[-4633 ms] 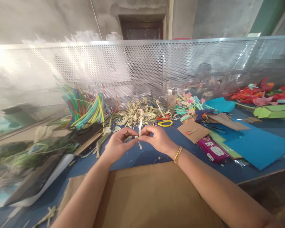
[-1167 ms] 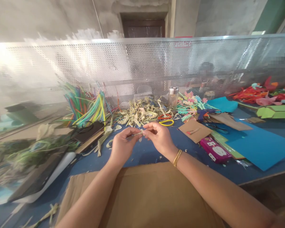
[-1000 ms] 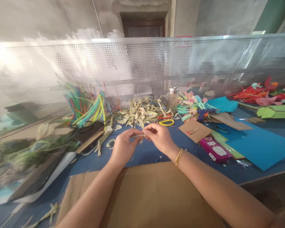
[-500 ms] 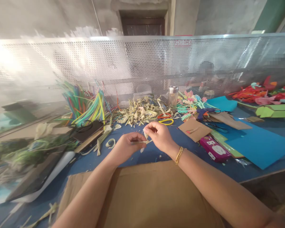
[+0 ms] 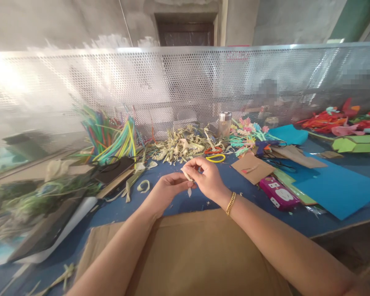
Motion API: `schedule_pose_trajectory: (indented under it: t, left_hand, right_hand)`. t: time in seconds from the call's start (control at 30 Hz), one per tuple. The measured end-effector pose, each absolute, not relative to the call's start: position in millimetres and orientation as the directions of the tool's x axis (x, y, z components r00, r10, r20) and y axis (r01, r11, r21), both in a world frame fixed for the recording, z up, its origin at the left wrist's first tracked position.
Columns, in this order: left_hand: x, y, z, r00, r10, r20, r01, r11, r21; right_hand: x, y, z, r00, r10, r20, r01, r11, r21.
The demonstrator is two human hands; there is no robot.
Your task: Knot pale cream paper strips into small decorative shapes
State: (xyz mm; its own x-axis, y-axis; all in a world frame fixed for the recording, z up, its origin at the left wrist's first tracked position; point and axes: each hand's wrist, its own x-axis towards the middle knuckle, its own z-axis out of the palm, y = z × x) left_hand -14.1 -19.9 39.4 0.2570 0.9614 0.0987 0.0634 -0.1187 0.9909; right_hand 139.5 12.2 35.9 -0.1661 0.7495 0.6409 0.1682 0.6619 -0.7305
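Observation:
Over the blue table, my two hands meet at a small pale strip (image 5: 186, 174) that looks like dried plant husk. My left hand (image 5: 169, 189) is closed, with thumb and fingers pinching its lower end. My right hand (image 5: 205, 174), with a gold bracelet (image 5: 231, 203) at the wrist, pinches the upper part between thumb and forefinger. A pale tip of the piece hangs below the fingertips; the rest is hidden by the fingers. Beyond my hands lies a heap of similar dried strips (image 5: 180, 146). A curled strip (image 5: 143, 186) rests left of my left hand.
A cardboard sheet (image 5: 209, 255) lies under my forearms. Colourful stems (image 5: 111, 135) stand at the back left, near a dark pad (image 5: 114, 169). On the right are a purple power strip (image 5: 279, 193), blue sheets (image 5: 333, 185) and paper flowers (image 5: 248, 129). Perforated metal screen (image 5: 188, 82) behind.
My hands have drawn closer together. My right fingers have turned over the strip, which now points up and left, while my left hand has shifted slightly right.

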Motion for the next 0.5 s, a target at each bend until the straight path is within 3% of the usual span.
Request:
schedule_pose_trajectory:
  t: [0.17,0.3,0.5]
  left_hand:
    - [-18.3,-16.7,41.3,0.098,0.988,0.117,0.026,-0.120,0.992]
    - [-19.7,-15.3,40.0,0.038,0.993,0.114,0.004,-0.115,0.993]
    - [-19.2,-16.1,41.9,0.006,0.994,0.113,-0.010,-0.113,0.994]
  right_hand:
    - [145.8,14.9,40.8,-0.009,0.829,0.559,0.294,0.536,-0.791]
    - [145.0,15.3,38.1,-0.140,0.875,0.464,0.318,0.484,-0.815]
    - [141.5,14.0,36.7,-0.092,0.833,0.546,0.278,0.548,-0.789]
